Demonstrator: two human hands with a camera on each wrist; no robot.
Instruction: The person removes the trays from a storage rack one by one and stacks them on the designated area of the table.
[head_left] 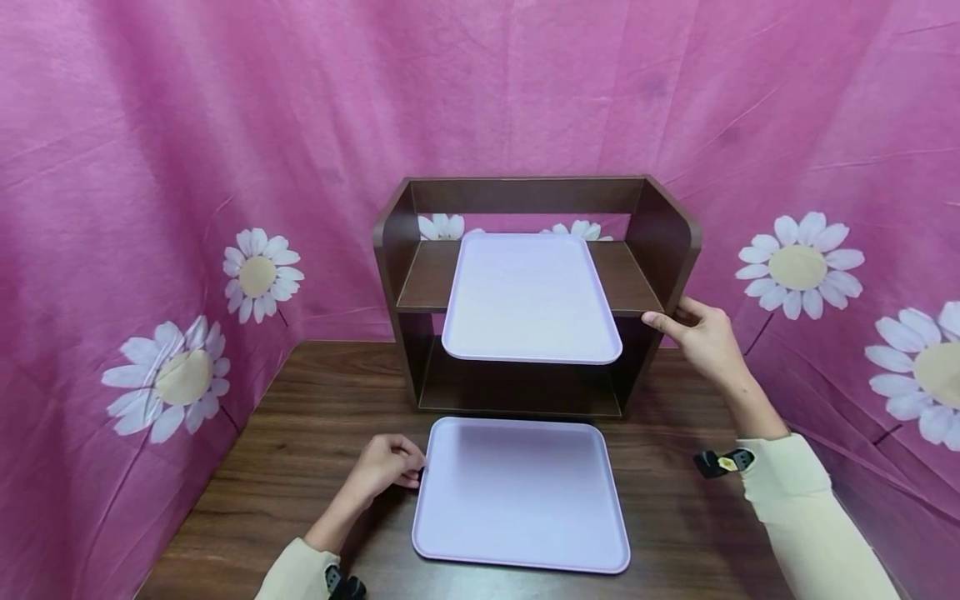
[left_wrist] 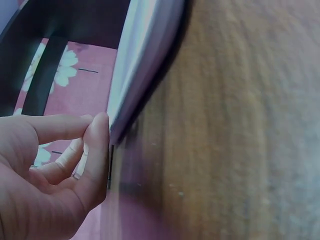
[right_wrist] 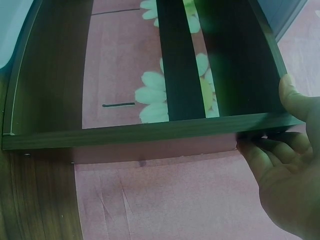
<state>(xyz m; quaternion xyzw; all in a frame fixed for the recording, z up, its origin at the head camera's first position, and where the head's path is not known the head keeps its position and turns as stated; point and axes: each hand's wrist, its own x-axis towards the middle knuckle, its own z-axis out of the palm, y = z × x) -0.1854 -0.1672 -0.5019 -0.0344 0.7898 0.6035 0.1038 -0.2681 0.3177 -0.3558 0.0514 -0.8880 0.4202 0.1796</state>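
A dark brown two-tier shelf (head_left: 517, 196) stands on the table, and my right hand (head_left: 701, 337) grips its right side panel. The thumb lies over the panel's front edge, with the fingers around the outer face; the right wrist view shows this hand (right_wrist: 287, 165) at the panel (right_wrist: 150, 134). One pale lilac tray (head_left: 531, 300) rests on the upper shelf, its front jutting out. A matching tray (head_left: 521, 496) lies in front of the shelf. My left hand (head_left: 386, 464) is at this tray's left rim, fingers loosely curled, thumb and index tips together beside the tray edge (left_wrist: 145, 55).
The wood-grain table (head_left: 322, 417) extends around the lower tray. A pink cloth (head_left: 315, 100) with large daisies hangs behind and at both sides. Each wrist wears a black strap, such as the right strap (head_left: 723, 462) at the sleeve cuff.
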